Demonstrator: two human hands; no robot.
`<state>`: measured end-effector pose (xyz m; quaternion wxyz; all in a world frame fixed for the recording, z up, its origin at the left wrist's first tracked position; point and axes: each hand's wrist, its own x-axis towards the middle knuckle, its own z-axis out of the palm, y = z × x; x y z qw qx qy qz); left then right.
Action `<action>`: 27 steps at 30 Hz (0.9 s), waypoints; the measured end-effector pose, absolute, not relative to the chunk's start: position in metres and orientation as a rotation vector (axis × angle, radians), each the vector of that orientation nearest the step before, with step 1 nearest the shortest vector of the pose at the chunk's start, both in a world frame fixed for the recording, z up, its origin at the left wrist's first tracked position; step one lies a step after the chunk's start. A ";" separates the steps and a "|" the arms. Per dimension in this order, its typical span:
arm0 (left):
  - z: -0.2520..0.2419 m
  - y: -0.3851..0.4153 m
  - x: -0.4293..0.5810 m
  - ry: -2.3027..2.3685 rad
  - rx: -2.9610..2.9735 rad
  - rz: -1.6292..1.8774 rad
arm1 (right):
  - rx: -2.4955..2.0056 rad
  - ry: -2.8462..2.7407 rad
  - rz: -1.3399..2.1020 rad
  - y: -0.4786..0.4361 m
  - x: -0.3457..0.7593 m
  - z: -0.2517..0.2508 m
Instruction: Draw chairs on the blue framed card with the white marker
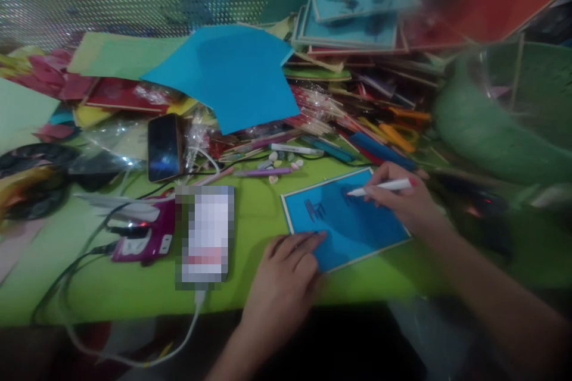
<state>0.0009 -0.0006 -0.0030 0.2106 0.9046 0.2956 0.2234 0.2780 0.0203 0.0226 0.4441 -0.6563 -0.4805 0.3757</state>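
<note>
From my remote seat I am watching the right hand [409, 202] closing its fingers around a white marker [379, 187], gripping it firmly, with the tip touching the upper right part of a blue card [346, 220]. The card is lying flat on the green table cover [254, 214], slightly turned, directly in front of the person, and a dark mark is showing on its left part (I cannot read what it is). The left hand [286, 277] is resting palm down with its fingers spread loosely, holding nothing, and its fingertips are pressing on the card's lower left edge. To the left of the card a blurred-out phone [206, 235] is lying on the cover with a white cable [134, 357] running off its near end, and just beside it a magenta device [143, 238] is sitting among dark wires. A dark phone [164, 147] is lying farther back, near a large blue paper sheet [227, 71] that is leaning over a heap of sticks, pens and coloured paper. A stack of blue cards [353, 18] is piling up behind that heap, well apart from the hands. A green basket [504, 113] is standing to the right, near the right forearm.
</note>
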 end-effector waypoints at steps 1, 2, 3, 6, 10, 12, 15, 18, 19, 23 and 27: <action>-0.003 -0.001 0.001 0.823 2.513 0.624 | -1.623 -1.195 0.934 0.020 0.278 0.022; -0.003 -0.001 0.001 0.826 2.512 0.627 | -1.620 -1.201 0.936 0.020 0.279 0.022; -0.003 -0.001 0.000 0.827 2.512 0.629 | -1.618 -1.207 0.936 0.020 0.279 0.021; -0.002 -0.001 0.000 0.821 2.514 0.630 | -1.628 -1.230 0.940 0.020 0.279 0.021; -0.002 -0.001 0.000 0.826 2.513 0.632 | -1.648 -1.250 0.936 0.020 0.277 0.025; -0.002 -0.001 0.000 0.829 2.510 0.632 | -1.655 -1.269 0.930 0.020 0.277 0.026; -0.002 -0.001 0.000 0.826 2.507 0.624 | -1.670 -1.298 0.906 0.020 0.276 0.027; -0.002 -0.001 0.000 0.821 2.507 0.623 | -1.680 -1.305 0.884 0.021 0.276 0.026; -0.002 -0.001 0.000 0.819 2.507 0.625 | -1.682 -1.303 0.880 0.021 0.276 0.026; -0.002 -0.001 0.000 0.822 2.505 0.626 | -1.675 -1.278 0.855 0.020 0.277 0.023; -0.002 -0.001 0.000 0.826 2.506 0.612 | -1.689 -1.249 0.861 0.020 0.277 0.021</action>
